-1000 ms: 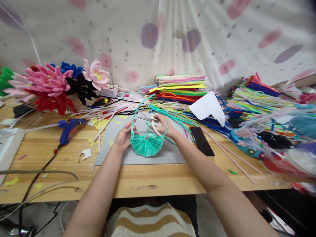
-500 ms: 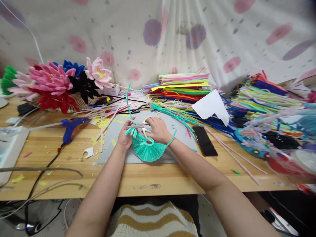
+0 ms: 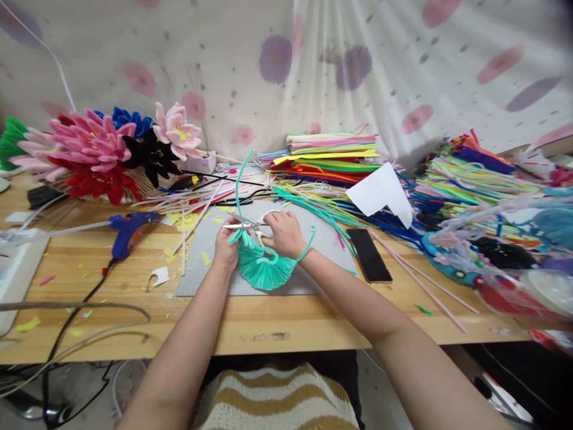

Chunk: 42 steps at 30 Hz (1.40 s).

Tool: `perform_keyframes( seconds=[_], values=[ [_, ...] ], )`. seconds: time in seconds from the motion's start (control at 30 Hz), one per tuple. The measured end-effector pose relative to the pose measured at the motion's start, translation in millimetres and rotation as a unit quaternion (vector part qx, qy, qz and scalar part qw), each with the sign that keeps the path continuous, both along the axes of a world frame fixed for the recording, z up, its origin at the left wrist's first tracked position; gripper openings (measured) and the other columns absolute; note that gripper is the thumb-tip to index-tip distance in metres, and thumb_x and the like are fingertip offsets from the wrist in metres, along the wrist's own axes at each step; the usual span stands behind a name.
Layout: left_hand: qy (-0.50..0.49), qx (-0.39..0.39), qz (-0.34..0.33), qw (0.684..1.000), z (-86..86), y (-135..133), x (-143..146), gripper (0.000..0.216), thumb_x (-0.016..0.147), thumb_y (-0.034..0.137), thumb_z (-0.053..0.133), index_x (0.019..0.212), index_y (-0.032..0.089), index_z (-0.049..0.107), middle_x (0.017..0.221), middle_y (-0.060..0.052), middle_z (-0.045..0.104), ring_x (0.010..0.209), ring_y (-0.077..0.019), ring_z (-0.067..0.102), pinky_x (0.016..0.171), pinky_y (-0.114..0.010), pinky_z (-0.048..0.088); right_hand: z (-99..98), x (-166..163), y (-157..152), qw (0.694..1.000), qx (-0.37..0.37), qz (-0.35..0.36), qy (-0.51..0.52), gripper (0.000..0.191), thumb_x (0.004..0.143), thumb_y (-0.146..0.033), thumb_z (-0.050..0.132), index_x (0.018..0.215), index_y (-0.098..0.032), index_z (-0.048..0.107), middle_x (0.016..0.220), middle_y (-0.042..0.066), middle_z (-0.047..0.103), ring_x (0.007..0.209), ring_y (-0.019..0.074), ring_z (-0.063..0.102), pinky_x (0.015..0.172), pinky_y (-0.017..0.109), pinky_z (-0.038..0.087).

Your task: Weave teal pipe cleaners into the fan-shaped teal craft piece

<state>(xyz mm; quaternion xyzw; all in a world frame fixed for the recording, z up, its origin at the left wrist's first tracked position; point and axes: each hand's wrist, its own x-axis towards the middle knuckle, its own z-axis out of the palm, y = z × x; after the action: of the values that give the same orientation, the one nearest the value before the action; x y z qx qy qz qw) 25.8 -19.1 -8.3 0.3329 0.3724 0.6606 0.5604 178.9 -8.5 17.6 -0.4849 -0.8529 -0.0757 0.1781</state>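
A teal fan-shaped piece of pipe cleaners (image 3: 265, 272) lies on the grey cutting mat (image 3: 313, 239) in the middle of the wooden table. My left hand (image 3: 225, 248) is closed on the fan's left edge, pinching its folded teal ends. My right hand (image 3: 283, 234) grips white-handled scissors (image 3: 251, 226), blades pointing left over the fan's top. One long teal pipe cleaner (image 3: 239, 185) curves upward from the fan, and another teal strand hooks past my right wrist.
A blue glue gun (image 3: 125, 230) lies left of the mat, with cables trailing off the front edge. Pipe-cleaner flowers (image 3: 101, 152) stand at the back left. Stacks of coloured pipe cleaners (image 3: 333, 156) fill the back and right. A black phone (image 3: 369, 255) lies right of the mat.
The long teal loop arching over the fan has come apart into a free strand standing upward. My right hand with the scissors moved left, over the fan's top.
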Motion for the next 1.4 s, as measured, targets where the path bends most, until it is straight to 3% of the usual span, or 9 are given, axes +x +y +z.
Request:
perform_keyframes(
  seconds=[0.17,0.53,1.07,1.23,1.4],
  values=[
    [0.007,0.005,0.017,1.000,-1.4,0,3,0.032,0.053,0.019,0.070,0.082,0.017,0.056,0.066,0.002,0.059,0.053,-0.0091,0.053,0.051,-0.021,0.042,3.4,-2,1,1.000,0.004,0.008,-0.006,0.036,0.074,-0.046,0.048,0.093,-0.016,0.051,0.095,0.011,0.058,0.089,0.0238,0.046,0.075,0.035,0.024],
    [0.062,0.058,0.133,0.988,-4.3,1,7,0.040,0.055,0.014,0.067,0.087,0.021,0.043,0.076,0.001,0.055,0.066,-0.0083,0.056,0.061,-0.019,0.044,2.5,-4,4,0.999,-0.034,0.004,-0.027,0.039,0.077,-0.048,0.043,0.096,-0.015,0.052,0.096,0.012,0.060,0.089,0.0243,0.048,0.075,0.035,0.024],
    [0.063,0.071,0.112,0.989,-1.0,-2,5,0.039,0.056,0.021,0.071,0.086,0.021,0.045,0.077,0.001,0.052,0.075,-0.0094,0.054,0.075,-0.022,0.042,-14.6,6,15,0.998,-0.034,0.035,0.031,0.031,0.079,-0.042,0.044,0.086,-0.014,0.054,0.076,0.007,0.063,0.074,0.0182,0.053,0.069,0.029,0.024],
    [0.038,0.026,0.073,0.996,0.5,1,-2,0.035,0.058,0.027,0.072,0.087,0.018,0.054,0.082,-0.002,0.058,0.079,-0.0102,0.056,0.071,-0.021,0.043,-13.7,29,22,0.995,-0.010,-0.044,0.086,0.037,0.082,-0.046,0.040,0.092,-0.013,0.054,0.086,0.010,0.063,0.078,0.0186,0.052,0.070,0.028,0.027],
    [-0.001,-0.047,0.032,0.998,4.5,6,-9,0.043,0.051,0.027,0.076,0.088,0.017,0.054,0.075,-0.001,0.061,0.068,-0.0102,0.058,0.061,-0.020,0.042,-15.0,76,27,0.989,-0.089,-0.116,-0.013,0.032,0.076,-0.041,0.049,0.090,-0.015,0.059,0.092,0.011,0.064,0.084,0.0218,0.054,0.072,0.030,0.030]
  ],
)
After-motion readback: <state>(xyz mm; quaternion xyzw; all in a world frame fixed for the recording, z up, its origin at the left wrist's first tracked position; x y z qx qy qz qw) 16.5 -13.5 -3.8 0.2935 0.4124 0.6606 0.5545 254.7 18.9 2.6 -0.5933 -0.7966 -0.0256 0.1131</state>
